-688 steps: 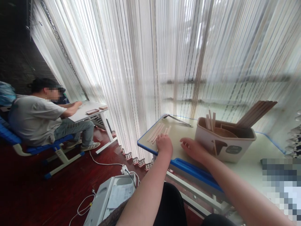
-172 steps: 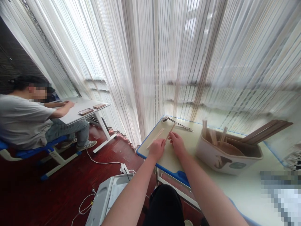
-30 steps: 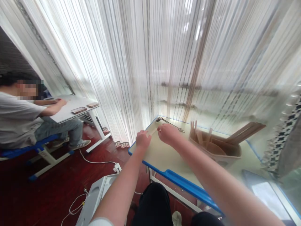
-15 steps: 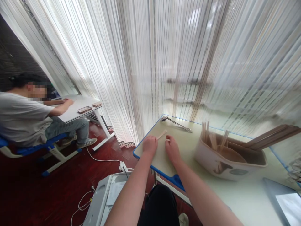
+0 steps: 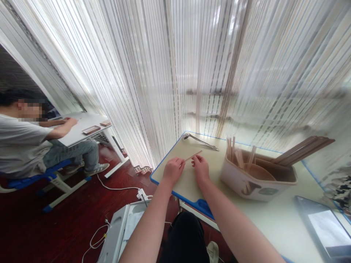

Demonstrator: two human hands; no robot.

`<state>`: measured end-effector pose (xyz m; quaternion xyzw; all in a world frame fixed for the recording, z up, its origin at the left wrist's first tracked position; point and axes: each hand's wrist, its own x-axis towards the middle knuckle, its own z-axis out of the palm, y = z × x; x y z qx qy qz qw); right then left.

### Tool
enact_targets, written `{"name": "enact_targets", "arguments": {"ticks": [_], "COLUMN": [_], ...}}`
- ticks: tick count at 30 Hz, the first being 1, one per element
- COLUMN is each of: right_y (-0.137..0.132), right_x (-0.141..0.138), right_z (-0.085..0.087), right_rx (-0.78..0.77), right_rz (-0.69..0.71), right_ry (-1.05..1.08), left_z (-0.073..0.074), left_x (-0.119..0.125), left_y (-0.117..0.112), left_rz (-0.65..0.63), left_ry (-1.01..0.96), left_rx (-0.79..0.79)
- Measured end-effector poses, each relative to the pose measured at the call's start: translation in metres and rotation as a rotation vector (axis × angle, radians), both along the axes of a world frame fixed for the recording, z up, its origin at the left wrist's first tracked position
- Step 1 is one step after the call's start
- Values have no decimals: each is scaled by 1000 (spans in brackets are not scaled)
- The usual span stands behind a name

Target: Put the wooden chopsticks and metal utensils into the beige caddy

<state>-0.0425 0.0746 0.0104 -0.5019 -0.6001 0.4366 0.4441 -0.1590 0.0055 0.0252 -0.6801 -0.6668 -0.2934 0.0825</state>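
A thin, pale wooden stick (image 5: 197,152) slants between my two hands over the desk. My left hand (image 5: 173,170) is closed on its near end. My right hand (image 5: 201,167) pinches the stick farther along with the fingertips; its other fingers are curled. Beyond the hands, a long-handled metal utensil (image 5: 204,142) lies by the desk's back corner. To the right of my right hand stands a light plastic box (image 5: 255,190) with upright wooden sticks (image 5: 239,157), a round brown wooden piece (image 5: 260,172) and a bundle of long brown sticks (image 5: 304,150).
The pale desk (image 5: 189,186) has a blue edge. A dark tablet-like device (image 5: 309,210) lies at right, and a sheer curtain (image 5: 164,91) hangs behind. A seated person (image 5: 24,146) works at a white table (image 5: 87,120) on the left. Cables (image 5: 117,187) cross the red floor.
My view has shifted slightly to the right. The right hand has come up to the stick and its fingertips now touch it. The left hand still holds its near end.
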Motion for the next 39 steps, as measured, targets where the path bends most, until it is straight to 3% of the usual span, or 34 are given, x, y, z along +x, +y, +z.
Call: {"name": "enact_targets", "arguments": {"ticks": [5, 12, 17, 29, 35, 39], "right_y": [1, -8, -6, -3, -10, -24], "right_x": [2, -2, -2, -2, -1, -3], "right_z": [2, 7, 6, 6, 17, 36], "right_rx": [-87, -49, -115, -57, 18, 35], "right_rz": [-76, 22, -11, -26, 43, 91], "right_ry": [149, 166, 272, 495, 497, 494], "left_z": [0, -2, -5, -7, -7, -3], "left_x": [1, 2, 2, 5, 4, 9], "left_y": [-1, -2, -3, -2, -1, -12], "left_rz": [1, 13, -27, -81, -40, -80], "left_ry": [6, -32, -57, -91, -128, -214], "left_rx": [-6, 17, 76, 66, 132, 218]}}
